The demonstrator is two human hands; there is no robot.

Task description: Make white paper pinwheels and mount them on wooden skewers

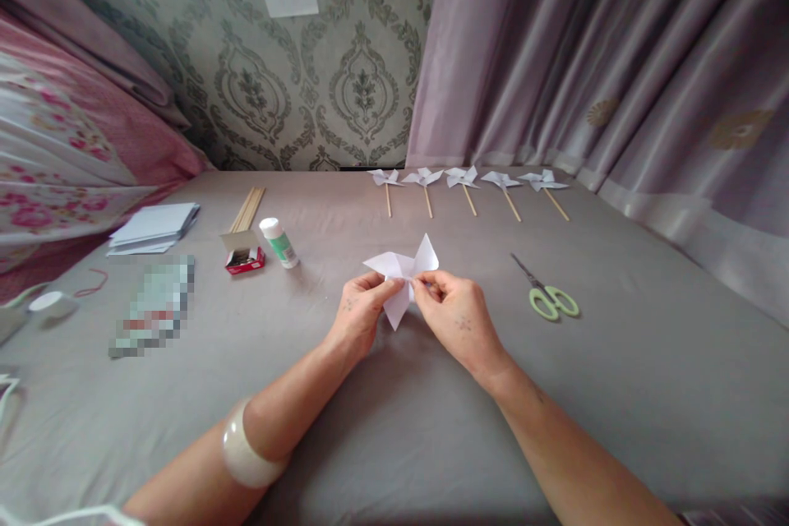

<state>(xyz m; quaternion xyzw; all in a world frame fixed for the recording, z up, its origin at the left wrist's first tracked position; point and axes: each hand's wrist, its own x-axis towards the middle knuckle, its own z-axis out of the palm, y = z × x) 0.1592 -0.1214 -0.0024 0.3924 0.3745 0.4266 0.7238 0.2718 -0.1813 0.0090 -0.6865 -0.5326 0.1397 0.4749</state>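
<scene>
Between my two hands, a white paper pinwheel is held up just above the cloth, its pointed blades spreading outward. My left hand pinches its left side, the thumb lying near the centre. From the right, my right hand pinches the paper close to the middle with thumb and forefinger. Whether a pin or anything else small sits between those fingertips cannot be made out. No stick shows on this pinwheel.
Several finished pinwheels on sticks lie in a row at the back. Green-handled scissors are at right. At left are a glue stick, a red box of small metal pieces, wooden sticks and stacked paper.
</scene>
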